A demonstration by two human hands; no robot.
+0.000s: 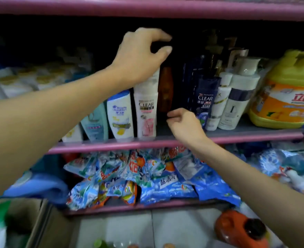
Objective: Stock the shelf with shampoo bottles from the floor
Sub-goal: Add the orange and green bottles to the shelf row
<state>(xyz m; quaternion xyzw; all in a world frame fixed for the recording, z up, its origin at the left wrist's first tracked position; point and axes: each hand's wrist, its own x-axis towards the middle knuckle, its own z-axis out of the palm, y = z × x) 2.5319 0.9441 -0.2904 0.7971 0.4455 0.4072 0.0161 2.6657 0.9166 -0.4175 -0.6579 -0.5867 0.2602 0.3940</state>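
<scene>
On the middle pink shelf [255,136] an amber shampoo bottle [165,90] stands in the gap between a white CLEAR bottle [146,111] and a dark blue CLEAR bottle [204,104]. My left hand [140,54] reaches over the white bottle. Its thumb and fingers curve round the dark top of the amber bottle, which is hard to make out against the shadow. My right hand [185,126] hovers at the amber bottle's base with fingers curled, holding nothing.
More bottles [119,115] line the shelf to the left, white pump bottles [237,101] and a yellow jug [289,90] to the right. Blue detergent bags [165,179] fill the shelf below. An orange bottle [240,228] lies on the floor tiles.
</scene>
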